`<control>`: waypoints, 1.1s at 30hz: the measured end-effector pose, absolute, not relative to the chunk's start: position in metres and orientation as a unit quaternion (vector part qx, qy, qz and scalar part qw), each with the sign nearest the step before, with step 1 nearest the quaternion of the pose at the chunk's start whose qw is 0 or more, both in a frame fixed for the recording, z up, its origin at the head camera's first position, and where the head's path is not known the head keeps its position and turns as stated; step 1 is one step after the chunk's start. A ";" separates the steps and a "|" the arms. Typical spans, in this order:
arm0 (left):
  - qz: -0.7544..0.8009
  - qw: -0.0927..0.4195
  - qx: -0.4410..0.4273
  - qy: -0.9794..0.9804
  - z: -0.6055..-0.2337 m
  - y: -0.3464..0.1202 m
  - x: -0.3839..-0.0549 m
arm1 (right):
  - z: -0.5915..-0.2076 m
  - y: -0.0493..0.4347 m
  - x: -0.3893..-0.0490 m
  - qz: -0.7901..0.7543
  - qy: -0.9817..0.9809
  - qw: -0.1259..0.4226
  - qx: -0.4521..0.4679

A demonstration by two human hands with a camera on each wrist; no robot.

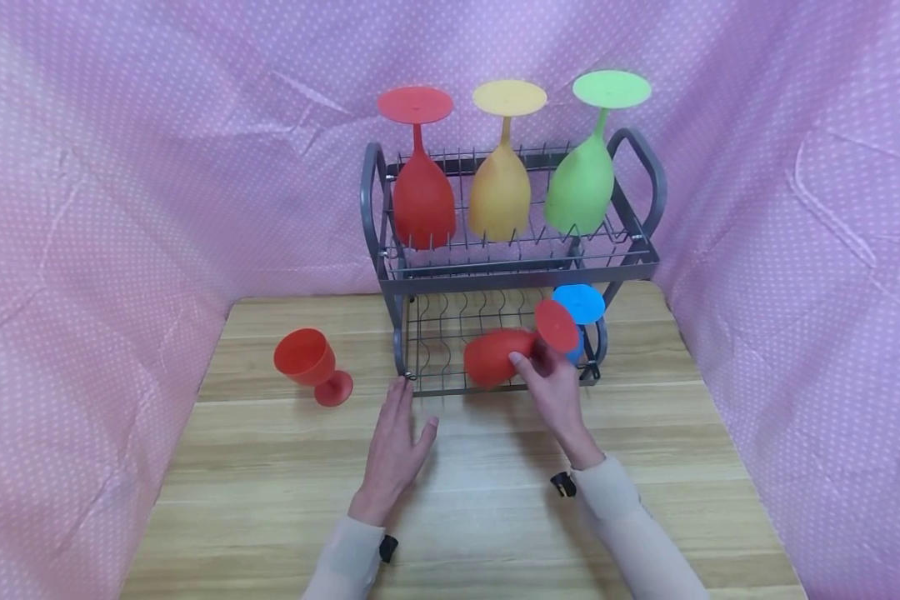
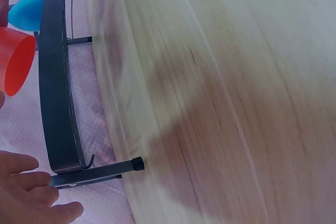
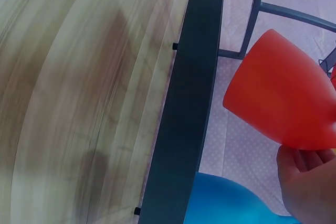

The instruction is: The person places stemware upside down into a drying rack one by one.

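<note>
My right hand [image 1: 557,393] grips a red goblet [image 1: 495,357] near its stem, tilted over the rack's lower tier with its bowl pointing left. In the right wrist view the thumb and fingers of that hand [image 3: 310,177] hold the goblet's bowl [image 3: 286,95] at its narrow end. A blue goblet [image 1: 579,302] stands upside down on the lower tier, partly behind the held one. My left hand [image 1: 394,450] has its fingers straight, fingertips at the front left corner of the dark dish rack [image 1: 517,279]; in the left wrist view the hand [image 2: 31,192] is beside the rack's end.
On the upper tier, red [image 1: 423,200], yellow [image 1: 500,196] and green [image 1: 581,187] goblets stand upside down. A smaller red goblet [image 1: 305,358] stands upright on the wooden table [image 1: 270,483], left of the rack. Pink dotted cloth [image 1: 157,167] surrounds the table.
</note>
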State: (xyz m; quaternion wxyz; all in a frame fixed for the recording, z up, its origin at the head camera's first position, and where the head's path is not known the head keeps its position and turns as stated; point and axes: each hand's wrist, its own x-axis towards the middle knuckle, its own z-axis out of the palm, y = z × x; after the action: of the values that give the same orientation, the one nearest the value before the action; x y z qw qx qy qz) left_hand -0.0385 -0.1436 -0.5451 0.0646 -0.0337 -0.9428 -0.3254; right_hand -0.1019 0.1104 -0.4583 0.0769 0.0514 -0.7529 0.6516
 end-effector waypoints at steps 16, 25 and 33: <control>-0.274 0.032 -0.050 -0.960 -0.547 -0.144 -0.038 | -0.488 0.121 -0.126 0.590 -0.798 0.107 0.063; -0.262 0.027 -0.056 -0.963 -0.545 -0.145 -0.038 | -0.489 0.118 -0.135 0.537 -0.832 0.116 0.077; -0.254 0.009 -0.048 -0.966 -0.546 -0.145 -0.040 | -0.491 0.115 -0.142 0.516 -0.844 0.110 0.092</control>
State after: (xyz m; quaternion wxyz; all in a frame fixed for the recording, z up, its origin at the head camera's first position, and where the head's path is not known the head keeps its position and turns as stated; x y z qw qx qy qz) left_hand -0.0396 -0.1452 -0.5460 0.0091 -0.0479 -0.9659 -0.2542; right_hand -0.1417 0.1147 -0.4907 0.1102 0.0925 -0.8442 0.5164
